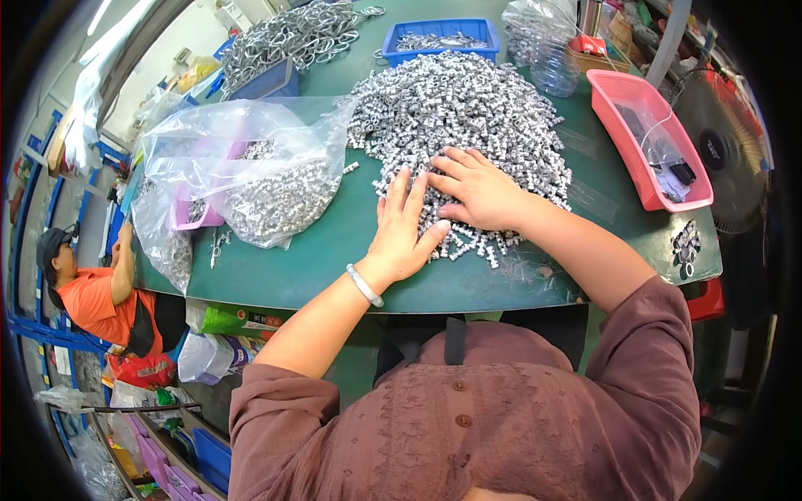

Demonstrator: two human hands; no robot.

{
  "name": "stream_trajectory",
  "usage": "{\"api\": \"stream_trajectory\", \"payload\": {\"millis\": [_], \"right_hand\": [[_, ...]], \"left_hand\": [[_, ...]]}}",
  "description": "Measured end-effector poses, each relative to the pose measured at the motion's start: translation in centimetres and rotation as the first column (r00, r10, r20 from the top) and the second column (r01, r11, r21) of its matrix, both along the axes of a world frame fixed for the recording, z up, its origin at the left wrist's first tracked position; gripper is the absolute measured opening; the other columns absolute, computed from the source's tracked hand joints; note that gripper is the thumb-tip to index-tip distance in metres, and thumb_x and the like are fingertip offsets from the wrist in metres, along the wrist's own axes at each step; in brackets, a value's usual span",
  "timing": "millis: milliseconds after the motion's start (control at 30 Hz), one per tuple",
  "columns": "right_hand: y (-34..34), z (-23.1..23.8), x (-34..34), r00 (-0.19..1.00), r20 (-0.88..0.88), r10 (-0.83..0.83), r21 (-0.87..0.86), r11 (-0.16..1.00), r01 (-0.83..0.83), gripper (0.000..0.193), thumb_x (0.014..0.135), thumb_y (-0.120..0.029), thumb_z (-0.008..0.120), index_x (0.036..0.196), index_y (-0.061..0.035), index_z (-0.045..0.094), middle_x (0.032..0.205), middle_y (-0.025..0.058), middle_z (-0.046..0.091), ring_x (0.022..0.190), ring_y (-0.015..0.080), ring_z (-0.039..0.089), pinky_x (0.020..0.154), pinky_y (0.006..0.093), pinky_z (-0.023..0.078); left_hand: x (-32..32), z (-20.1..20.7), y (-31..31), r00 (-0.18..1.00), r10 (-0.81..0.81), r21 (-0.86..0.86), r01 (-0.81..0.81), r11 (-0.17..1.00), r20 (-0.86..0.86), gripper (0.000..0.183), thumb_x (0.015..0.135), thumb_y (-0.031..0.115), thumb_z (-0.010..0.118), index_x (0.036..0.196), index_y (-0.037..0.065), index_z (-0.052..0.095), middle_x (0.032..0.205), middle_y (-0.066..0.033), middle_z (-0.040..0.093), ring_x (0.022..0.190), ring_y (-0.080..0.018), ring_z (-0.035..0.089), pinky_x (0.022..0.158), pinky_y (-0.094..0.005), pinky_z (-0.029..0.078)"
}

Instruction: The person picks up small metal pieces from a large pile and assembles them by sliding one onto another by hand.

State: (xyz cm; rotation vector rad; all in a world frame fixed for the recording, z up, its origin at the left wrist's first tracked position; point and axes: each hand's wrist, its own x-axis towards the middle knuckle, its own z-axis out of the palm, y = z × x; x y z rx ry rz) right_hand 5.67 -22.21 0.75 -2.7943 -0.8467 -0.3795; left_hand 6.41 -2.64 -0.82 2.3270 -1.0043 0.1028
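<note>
A broad heap of small silver metal parts (468,100) covers the middle of the green table. My left hand (399,230), with a pale bangle on its wrist, rests on the near left edge of the heap, fingers stretched out. Beside it my right hand (480,192) lies palm down over the heap, its fingers spread and pointing left. The two hands almost meet, the right thumb close to the left fingers. Neither hand visibly grips a part; what lies under the palms is hidden. Several loose parts lie just in front of my hands.
At left lies a clear plastic bag (288,196) of small parts around a pink scoop (190,209). A blue tray (443,35) and a pile of metal rings (292,37) stand behind. Right are a pink basket (614,108) and fan (718,150). A person (96,292) works at far left.
</note>
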Motion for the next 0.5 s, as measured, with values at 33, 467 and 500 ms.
{"api": "stream_trajectory", "payload": {"millis": [33, 467, 500], "right_hand": [[-0.1, -0.1, 0.1, 1.0, -0.004, 0.018, -0.012, 1.0, -0.018, 0.053, 0.081, -0.037, 0.055, 0.124, -0.0088, 0.044, 0.132, 0.0122, 0.039, 0.125, 0.033, 0.03, 0.102, 0.0498, 0.023], [-2.9, 8.4, -6.5, 0.98, -0.053, 0.194, 0.247, 0.953, -0.176, 0.04, 0.071, -0.024, 0.068, 0.104, -0.005, 0.055, 0.121, 0.0174, 0.045, 0.109, 0.0369, 0.046, 0.09, 0.0422, 0.04], [-2.5, 10.5, -8.3, 0.945, -0.127, 0.301, 0.292, 0.922, -0.255, 0.032, 0.072, -0.022, 0.068, 0.096, -0.0025, 0.057, 0.106, 0.0164, 0.055, 0.097, 0.036, 0.053, 0.082, 0.0412, 0.044]], "left_hand": [[0.1, 0.0, 0.0, 1.0, 0.023, 0.078, -0.024, 0.997, 0.016, 0.068, 0.083, 0.037, 0.052, 0.136, 0.004, 0.025, 0.141, -0.0224, 0.015, 0.13, -0.0387, 0.018, 0.103, -0.0525, 0.014], [-0.3, 0.2, -0.5, 0.998, 0.033, 0.138, -0.04, 0.99, 0.059, 0.066, 0.082, 0.043, 0.053, 0.134, 0.008, 0.031, 0.141, -0.0223, 0.017, 0.129, -0.0415, 0.017, 0.102, -0.0551, 0.015], [-0.3, 0.1, -0.1, 0.998, 0.038, 0.127, -0.044, 0.991, 0.051, 0.067, 0.082, 0.044, 0.053, 0.134, 0.008, 0.031, 0.141, -0.022, 0.017, 0.129, -0.0415, 0.018, 0.102, -0.0556, 0.015]]}}
